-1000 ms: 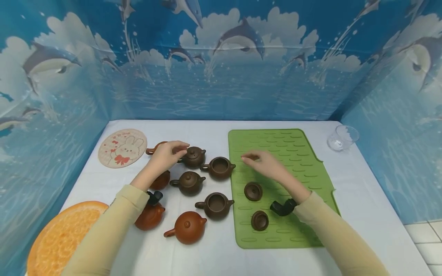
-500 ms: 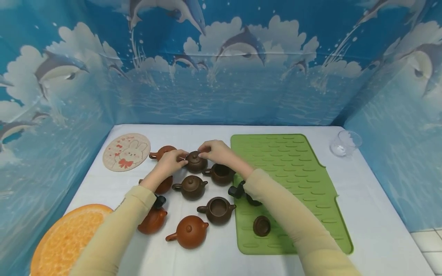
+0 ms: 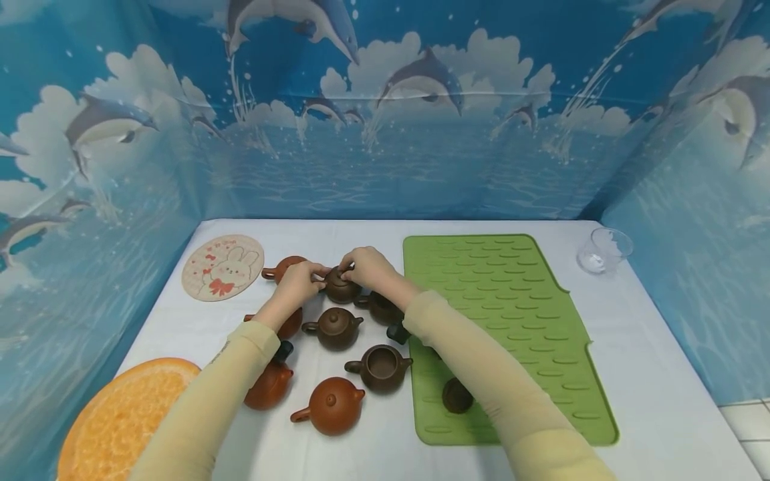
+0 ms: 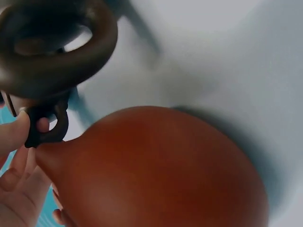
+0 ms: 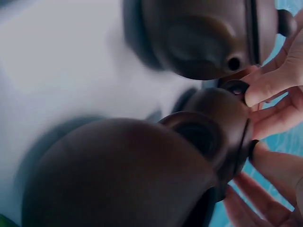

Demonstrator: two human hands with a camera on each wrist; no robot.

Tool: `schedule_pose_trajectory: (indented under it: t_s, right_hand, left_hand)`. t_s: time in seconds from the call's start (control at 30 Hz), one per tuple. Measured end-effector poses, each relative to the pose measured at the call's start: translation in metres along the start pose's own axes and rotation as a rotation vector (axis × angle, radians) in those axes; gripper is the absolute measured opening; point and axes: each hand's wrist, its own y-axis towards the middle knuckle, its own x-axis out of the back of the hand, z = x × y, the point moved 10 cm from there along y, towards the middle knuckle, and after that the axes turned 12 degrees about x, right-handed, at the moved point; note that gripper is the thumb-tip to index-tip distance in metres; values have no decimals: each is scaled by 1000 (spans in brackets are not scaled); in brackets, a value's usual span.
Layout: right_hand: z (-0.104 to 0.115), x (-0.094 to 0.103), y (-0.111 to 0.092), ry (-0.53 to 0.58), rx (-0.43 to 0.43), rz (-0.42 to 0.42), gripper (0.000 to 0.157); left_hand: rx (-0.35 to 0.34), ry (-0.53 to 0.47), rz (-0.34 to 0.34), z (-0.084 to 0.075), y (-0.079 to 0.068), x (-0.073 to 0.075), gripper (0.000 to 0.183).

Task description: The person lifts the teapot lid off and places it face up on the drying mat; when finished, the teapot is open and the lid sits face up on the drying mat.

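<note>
held pot: round dark brown clay teapot [image 3: 341, 292], just left of frame centre; lid appears seated.
left hand [image 3: 297, 286]: fingers pinching its handle [image 4: 63, 124].
right hand [image 3: 374, 270]: fingers pinching its lid knob [image 5: 253, 146].
done, judged: held pot plus lidded dark brown teapot [image 3: 337, 329] below it.
left, judged: two dark brown pots right of these, open dark brown teapot [image 3: 383, 371] and partly hidden dark brown teapot [image 3: 381, 310].
loose lid: round dark brown lid [image 3: 457, 396], lower right, on ribbed green mat [image 3: 499, 280]; any other under the sleeve, cannot tell.
</note>
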Motion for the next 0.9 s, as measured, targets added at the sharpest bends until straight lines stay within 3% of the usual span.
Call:
schedule_pose_trajectory:
  t_s: [0.43, 0.6, 0.73, 0.9]
  right_hand:
    - [2, 3, 1, -49, 47, -59, 16]
    - [-2, 9, 0, 1, 71, -87, 14]
    - [-17, 26, -12, 160, 70, -156, 19]
    - [-56, 36, -40, 607, 6, -191, 26]
  left_hand:
    - [3, -14, -20, 3, -2, -2, 34]
    - [-8, -5, -34, 1, -1, -3, 35]
    - [-2, -14, -38, -1, 1, -3, 36]
    - [38, -20, -37, 0, 4, -4, 36]
